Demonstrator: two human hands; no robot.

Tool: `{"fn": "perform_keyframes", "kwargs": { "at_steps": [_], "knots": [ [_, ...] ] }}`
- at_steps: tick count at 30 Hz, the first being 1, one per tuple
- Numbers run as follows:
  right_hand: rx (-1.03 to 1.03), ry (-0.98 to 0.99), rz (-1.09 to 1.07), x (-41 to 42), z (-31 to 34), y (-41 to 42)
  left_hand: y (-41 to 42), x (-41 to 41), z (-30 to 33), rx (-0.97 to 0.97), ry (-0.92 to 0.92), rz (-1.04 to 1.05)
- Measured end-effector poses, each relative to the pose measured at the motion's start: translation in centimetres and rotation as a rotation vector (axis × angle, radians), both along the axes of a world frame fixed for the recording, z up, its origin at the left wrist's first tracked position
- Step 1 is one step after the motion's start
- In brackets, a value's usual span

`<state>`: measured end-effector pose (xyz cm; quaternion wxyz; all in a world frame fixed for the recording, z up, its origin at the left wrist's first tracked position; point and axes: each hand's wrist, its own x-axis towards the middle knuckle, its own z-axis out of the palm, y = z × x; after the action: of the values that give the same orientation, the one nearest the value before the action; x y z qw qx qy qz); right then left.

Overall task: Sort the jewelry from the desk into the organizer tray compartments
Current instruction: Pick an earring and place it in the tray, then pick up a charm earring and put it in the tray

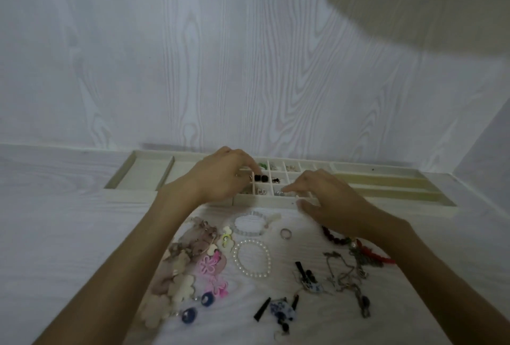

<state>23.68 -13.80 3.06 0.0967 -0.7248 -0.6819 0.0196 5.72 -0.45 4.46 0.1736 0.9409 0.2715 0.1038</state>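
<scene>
Left hand [220, 172] over tray [143, 176], fingers curled, grasp unclear | right hand [328, 195] pinching small silvery piece [281, 193] at near compartment | pearl bracelet [252, 257], ring [286, 233], chains [345, 273] loose on near counter [69, 234]

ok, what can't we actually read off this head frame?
- Whatever the left hand holds or touches: its fingertips curl down into the organizer tray, grip hidden.
- The small shiny piece at the right hand's fingertips: too small and blurred to name.
- Contents of the small compartments: tiny specks; several sit behind both hands.
- The red bead bracelet: partly under the right forearm.
</scene>
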Motion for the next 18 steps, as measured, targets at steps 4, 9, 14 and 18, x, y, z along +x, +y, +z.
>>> {"fn": "perform_keyframes", "kwargs": {
  "at_steps": [4, 9, 14, 18],
  "knots": [
    [-0.071, 0.051, 0.063, -2.9, -0.7, -2.5, -2.7, -4.1, -0.9, -0.094, 0.075, 0.015],
    [-0.130, 0.056, 0.099, -6.3, -1.3, -5.2, -4.9, -8.9, -1.9, -0.168, 0.097, 0.041],
    [-0.056, 0.083, 0.183, -10.6, -2.3, -5.7, -6.8, -11.1, -2.2, -0.179, 0.102, 0.051],
    [0.054, -0.001, 0.216, -14.1, -3.2, -5.6, -8.0, -12.9, -2.5, -0.163, 0.153, 0.060]
  ]
}}
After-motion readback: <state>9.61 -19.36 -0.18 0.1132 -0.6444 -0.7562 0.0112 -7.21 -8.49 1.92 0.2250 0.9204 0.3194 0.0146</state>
